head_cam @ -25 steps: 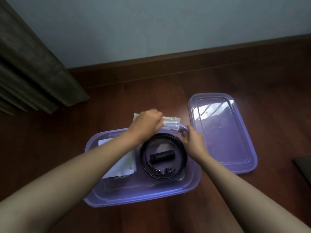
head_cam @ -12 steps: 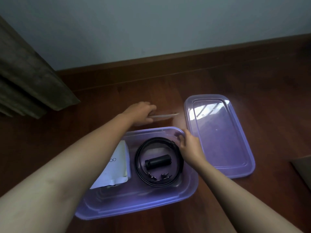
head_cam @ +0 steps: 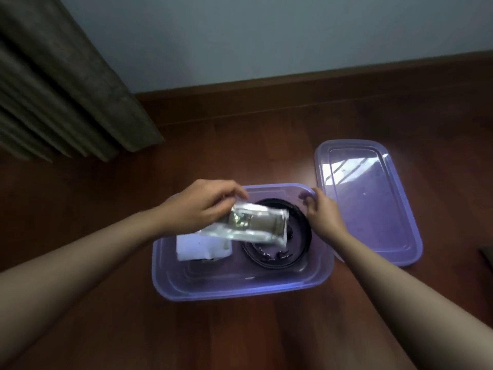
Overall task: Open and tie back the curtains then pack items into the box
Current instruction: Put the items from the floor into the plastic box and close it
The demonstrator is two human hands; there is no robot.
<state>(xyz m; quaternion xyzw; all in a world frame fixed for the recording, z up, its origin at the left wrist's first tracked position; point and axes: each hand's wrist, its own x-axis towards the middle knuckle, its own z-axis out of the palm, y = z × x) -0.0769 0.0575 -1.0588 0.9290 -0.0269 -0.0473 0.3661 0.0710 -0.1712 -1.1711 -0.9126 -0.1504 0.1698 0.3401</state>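
Note:
A purple plastic box (head_cam: 240, 288) stands open on the wooden floor. Inside it lie a white packet (head_cam: 202, 248) on the left and a black coiled ring (head_cam: 301, 247) with small dark parts on the right. My left hand (head_cam: 202, 206) pinches a clear plastic pouch (head_cam: 256, 222) with something dark and green inside, holding it over the middle of the box. My right hand (head_cam: 324, 216) grips the box's far right corner, fingers curled on the rim. The pouch hides part of the ring.
The box's purple lid (head_cam: 373, 198) lies flat on the floor just right of the box. A dark brown curtain (head_cam: 61, 84) hangs at the upper left. A wall and wooden skirting board (head_cam: 293, 89) run behind. A dark object's corner (head_cam: 486, 255) shows at the right edge.
My left hand lifted the pouch from the floor behind the box and brought it over the box's middle. My right hand stayed on the far right corner.

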